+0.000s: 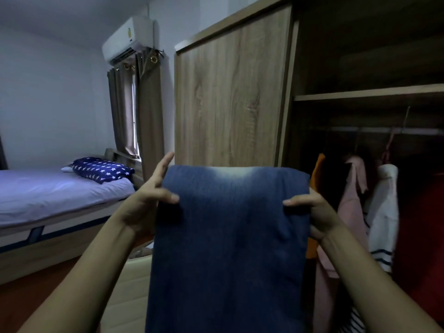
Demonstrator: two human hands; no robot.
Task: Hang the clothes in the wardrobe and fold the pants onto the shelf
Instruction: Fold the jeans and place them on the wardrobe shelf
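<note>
Blue denim pants [230,236] hang folded in front of me, the fold at the top with a faded pale patch. My left hand [149,198] pinches the left edge with thumb in front, its other fingers straight up behind the cloth. My right hand [312,210] grips the right edge. The wooden wardrobe [228,97] stands right behind the pants, its sliding door shut on the left and the right side open. Inside, a shelf [370,93] runs above a rail [384,129] with hung clothes: orange, pink [355,193], white striped [383,212] and red [420,224].
A bed [55,195] with a star-print pillow [103,169] lies to the left. Brown curtains [141,111] and an air conditioner [129,39] are at the back wall. A beige chair back [129,292] sits low between my arms.
</note>
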